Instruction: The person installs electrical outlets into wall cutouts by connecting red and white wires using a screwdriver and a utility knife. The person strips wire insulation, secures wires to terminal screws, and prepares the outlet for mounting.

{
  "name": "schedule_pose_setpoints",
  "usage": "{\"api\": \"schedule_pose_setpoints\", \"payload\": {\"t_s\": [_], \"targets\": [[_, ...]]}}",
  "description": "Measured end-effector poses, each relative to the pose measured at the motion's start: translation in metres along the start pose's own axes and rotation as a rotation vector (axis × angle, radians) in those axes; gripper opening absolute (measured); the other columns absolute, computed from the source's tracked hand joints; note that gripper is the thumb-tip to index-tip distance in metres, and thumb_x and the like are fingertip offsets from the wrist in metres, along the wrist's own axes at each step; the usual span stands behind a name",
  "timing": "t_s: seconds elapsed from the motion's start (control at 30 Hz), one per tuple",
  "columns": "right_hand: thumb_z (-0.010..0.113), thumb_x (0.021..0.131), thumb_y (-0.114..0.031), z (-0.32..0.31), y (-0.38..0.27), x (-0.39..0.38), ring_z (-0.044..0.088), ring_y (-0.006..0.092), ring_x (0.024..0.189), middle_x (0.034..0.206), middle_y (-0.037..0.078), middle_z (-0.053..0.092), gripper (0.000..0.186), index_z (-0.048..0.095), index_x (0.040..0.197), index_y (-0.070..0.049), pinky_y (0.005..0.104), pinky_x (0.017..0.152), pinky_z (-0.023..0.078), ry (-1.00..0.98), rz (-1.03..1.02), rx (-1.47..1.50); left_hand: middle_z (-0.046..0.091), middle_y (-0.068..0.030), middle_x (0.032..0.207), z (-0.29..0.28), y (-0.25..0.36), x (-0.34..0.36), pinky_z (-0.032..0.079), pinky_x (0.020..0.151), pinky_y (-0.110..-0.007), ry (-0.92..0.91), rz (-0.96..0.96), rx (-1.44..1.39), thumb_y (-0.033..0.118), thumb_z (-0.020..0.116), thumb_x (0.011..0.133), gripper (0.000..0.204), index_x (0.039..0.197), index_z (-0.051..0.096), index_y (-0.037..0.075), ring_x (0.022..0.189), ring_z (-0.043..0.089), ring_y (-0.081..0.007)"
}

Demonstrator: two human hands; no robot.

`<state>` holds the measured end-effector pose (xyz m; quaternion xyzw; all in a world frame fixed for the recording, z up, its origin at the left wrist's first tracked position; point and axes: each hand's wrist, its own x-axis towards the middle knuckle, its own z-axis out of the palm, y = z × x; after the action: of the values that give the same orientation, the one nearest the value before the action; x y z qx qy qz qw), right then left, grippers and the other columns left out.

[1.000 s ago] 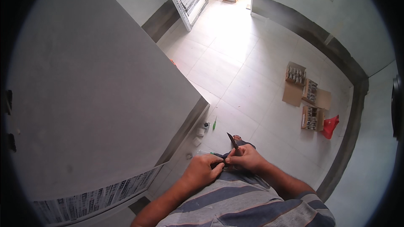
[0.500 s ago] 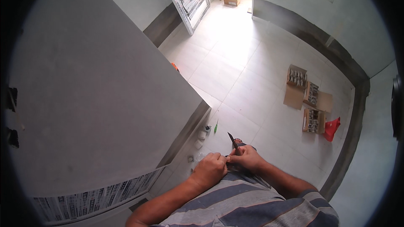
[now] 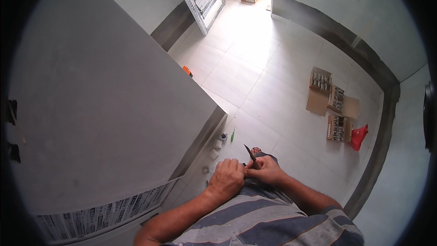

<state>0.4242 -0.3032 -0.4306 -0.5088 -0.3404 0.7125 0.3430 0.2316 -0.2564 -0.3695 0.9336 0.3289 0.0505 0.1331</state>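
In front of my waist both hands meet. My right hand (image 3: 266, 169) is closed around a knife (image 3: 250, 154), its dark narrow blade angled up and to the left, away from my body. My left hand (image 3: 229, 176) is closed just beside it, knuckles up and fingers curled. Whatever lies between the fingers of the left hand is hidden. On the floor beyond my hands lies a green-handled screwdriver (image 3: 233, 135). Small white pieces (image 3: 216, 148) sit near it along the foot of the wall.
Open cardboard boxes (image 3: 336, 127) filled with metallic parts stand on the tiles at right, beside a red bag (image 3: 358, 137). A grey wall (image 3: 118, 95) fills the left, its corner jutting near my hands. An orange item (image 3: 187, 71) pokes out behind it. A wrapped frame (image 3: 200, 0) leans at the back.
The view has shifted slightly. My hands remain together; the left fingers and the knife have turned only a little. More of the orange item shows past the wall edge.
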Motion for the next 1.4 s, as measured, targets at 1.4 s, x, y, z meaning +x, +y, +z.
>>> {"api": "schedule_pose_setpoints", "payload": {"t_s": [1.4], "targets": [[0.079, 0.094, -0.017, -0.031, -0.01, -0.006, 0.066, 0.0097, 0.09, 0.09, 0.002, 0.073, 0.019, 0.074, 0.101, 0.0, 0.0278, 0.084, 0.052, -0.089, 0.0, 0.182, 0.077, -0.006, 0.101, 0.005, -0.044, 0.007, 0.054, 0.083, -0.024, -0.509, -0.631, -1.469, 0.023, 0.067, 0.106, 0.026, 0.116, 0.074, -0.001, 0.088, 0.068, -0.0081]]}}
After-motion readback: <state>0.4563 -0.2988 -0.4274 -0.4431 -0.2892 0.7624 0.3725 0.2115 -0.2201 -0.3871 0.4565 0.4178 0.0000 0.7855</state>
